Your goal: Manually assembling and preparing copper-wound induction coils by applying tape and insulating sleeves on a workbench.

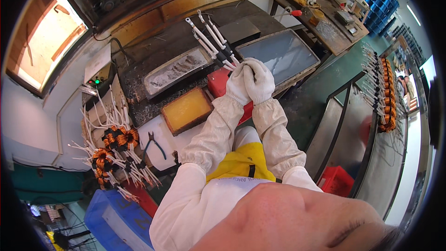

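Observation:
Both hands wear white gloves and are pressed together in the middle of the view, over a red container. My left hand and my right hand are closed around the near end of a bundle of white-sleeved wire leads. The leads point up and away, with black sleeve sections near the gloves and bare metallic tips at the far end. Whatever joins them is hidden inside the gloves. Left of my hands lie a long pot with a silvery, crusted surface and a rectangular tray of yellow material.
A wide tray of greyish liquid sits beyond my right hand. Dark-handled cutters and several copper-wound ring coils lie at left, above a blue crate. More coils line a metal rack at right. A red bin stands lower right.

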`<state>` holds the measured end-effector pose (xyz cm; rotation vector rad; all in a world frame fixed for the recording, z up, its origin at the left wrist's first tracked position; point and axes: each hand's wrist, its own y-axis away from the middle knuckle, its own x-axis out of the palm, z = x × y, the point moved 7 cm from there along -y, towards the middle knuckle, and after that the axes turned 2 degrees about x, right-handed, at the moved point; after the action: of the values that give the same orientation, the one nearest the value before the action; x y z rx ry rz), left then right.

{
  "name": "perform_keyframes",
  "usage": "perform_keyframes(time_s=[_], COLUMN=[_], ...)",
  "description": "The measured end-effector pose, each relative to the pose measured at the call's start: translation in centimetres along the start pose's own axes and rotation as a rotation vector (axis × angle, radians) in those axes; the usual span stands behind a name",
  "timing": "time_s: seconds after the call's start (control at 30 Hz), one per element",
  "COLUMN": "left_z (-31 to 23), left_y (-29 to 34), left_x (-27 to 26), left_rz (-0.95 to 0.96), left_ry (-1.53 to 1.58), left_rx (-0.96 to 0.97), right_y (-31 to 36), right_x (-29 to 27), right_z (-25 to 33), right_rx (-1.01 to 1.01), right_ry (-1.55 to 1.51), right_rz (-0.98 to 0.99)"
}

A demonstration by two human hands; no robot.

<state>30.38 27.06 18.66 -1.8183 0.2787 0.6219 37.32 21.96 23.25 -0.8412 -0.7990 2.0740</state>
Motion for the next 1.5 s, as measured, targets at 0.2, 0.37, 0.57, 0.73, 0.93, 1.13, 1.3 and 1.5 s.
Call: perform_keyframes(time_s=[0.2, 0.37, 0.57, 0.73, 0.93, 1.13, 1.3, 1.5], left_z=[0.0, 0.0, -0.1, -0.9, -1.8, -2.6, 1.0, 7.7], left_y=[0.2, 0.3, 0.1, -0.6, -0.7, 2.3, 8.3, 11.0], left_x=[0.3, 0.3, 0.4, -0.3, -0.8, -1.8, -2.4, 3.6], left_rz=[0.015, 0.049, 0.052, 0.031, 0.068, 0.0, -0.226, -0.071], left_ry=[-0.069, -0.053, -0.116, -0.036, -0.051, -0.033, 0.292, 1.24], left_rx=[0.072, 0.046, 0.09, 0.096, 0.154, 0.07, -0.429, -1.013], right_y=[0.3, 0.6, 0.4, 1.7, 6.1, 8.1, 8.1, 9.2], right_x=[-0.6, -0.8, -0.9, -1.3, -2.2, -3.0, -3.3, -2.9], right_z=[-0.1, 0.0, 0.0, -0.8, -3.5, -4.1, -4.2, -4.8], right_rx=[-0.022, -0.02, -0.038, 0.037, 0.214, 0.166, 0.234, 0.309], right_ry=[-0.042, -0.039, -0.049, -0.002, -0.034, 0.009, 0.019, 0.015], right_rz=[-0.01, 0.051, -0.001, -0.051, 0.044, 0.074, 0.073, -0.044])
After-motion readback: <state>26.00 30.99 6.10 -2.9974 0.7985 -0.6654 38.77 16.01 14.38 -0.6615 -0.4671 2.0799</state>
